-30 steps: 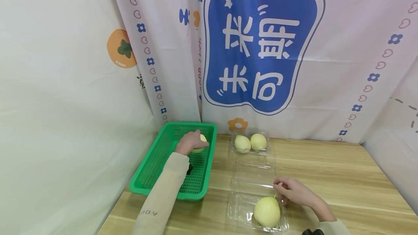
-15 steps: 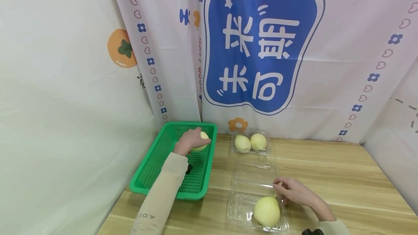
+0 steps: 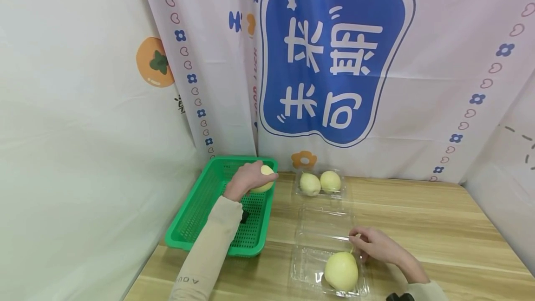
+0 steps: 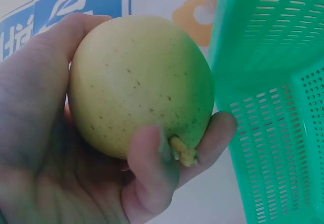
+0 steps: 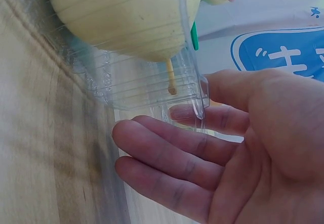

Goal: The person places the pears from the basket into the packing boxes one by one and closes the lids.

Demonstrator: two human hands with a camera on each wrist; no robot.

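A pale yellow-green pear is gripped in my left hand, its stem between the fingers in the left wrist view. That hand holds it over the right rim of the green plastic basket, near the back. A clear plastic clamshell box lies open at the front of the table, its lid folded back behind it. One pear sits in the right half of its tray. My right hand pinches the tray's rim by that pear's stem, between thumb and index finger; the other fingers extend beneath.
Behind the open lid, a second clear container holds two pears against the back curtain. Wood-grain tabletop extends to the right. A white cloth wall borders the left side.
My left hand has lifted the pear a little and moved right, from inside the basket to over its right rim. The right hand and the clamshell have stayed in place.
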